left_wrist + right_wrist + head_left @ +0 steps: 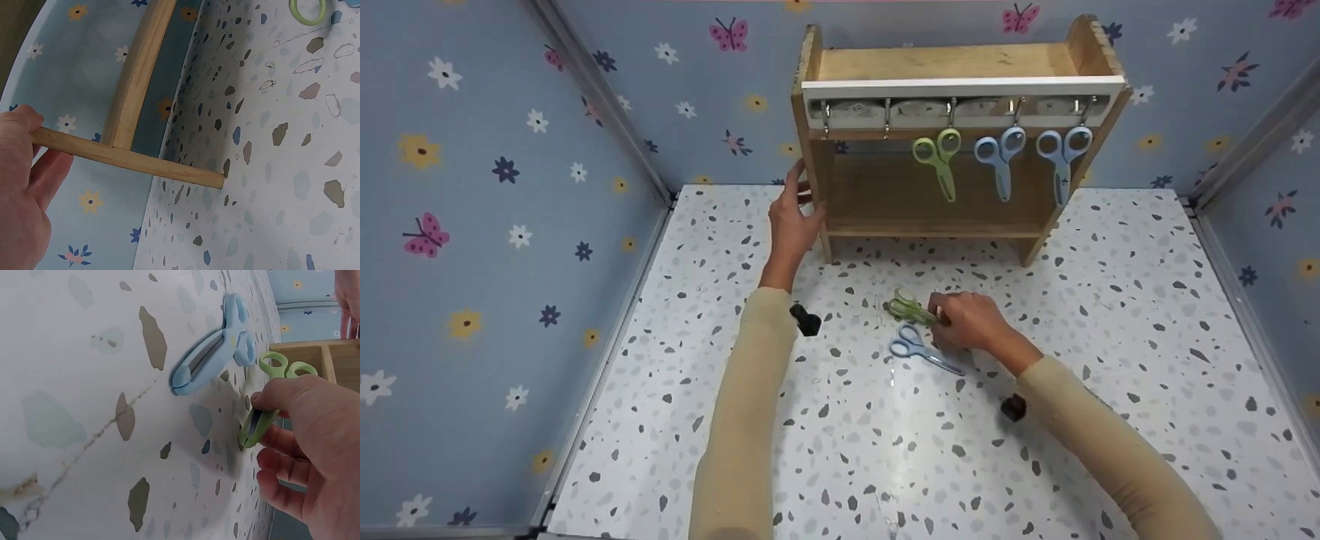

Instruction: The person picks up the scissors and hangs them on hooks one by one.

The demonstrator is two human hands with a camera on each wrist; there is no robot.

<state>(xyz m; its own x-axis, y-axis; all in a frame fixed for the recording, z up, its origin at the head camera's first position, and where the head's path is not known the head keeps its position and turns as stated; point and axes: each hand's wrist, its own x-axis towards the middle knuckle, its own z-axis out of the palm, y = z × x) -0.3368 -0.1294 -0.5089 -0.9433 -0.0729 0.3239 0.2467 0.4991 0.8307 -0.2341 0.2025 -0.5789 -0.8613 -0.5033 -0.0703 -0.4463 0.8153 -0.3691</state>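
Observation:
My left hand grips the left side panel of the wooden rack, thumb and fingers on either side of its edge in the left wrist view. Green scissors are pinched by the blade end between the thumb and fingers of my right hand, low over the table. Blue scissors lie on the table beside that hand, handles toward the left. From the rack's hooks hang green scissors and two pairs of blue scissors, one in the middle and one at the right.
Two hooks on the left of the white hook rail carry nothing. The speckled white table meets flowered panels at the back and sides. Black wrist devices sit on both forearms.

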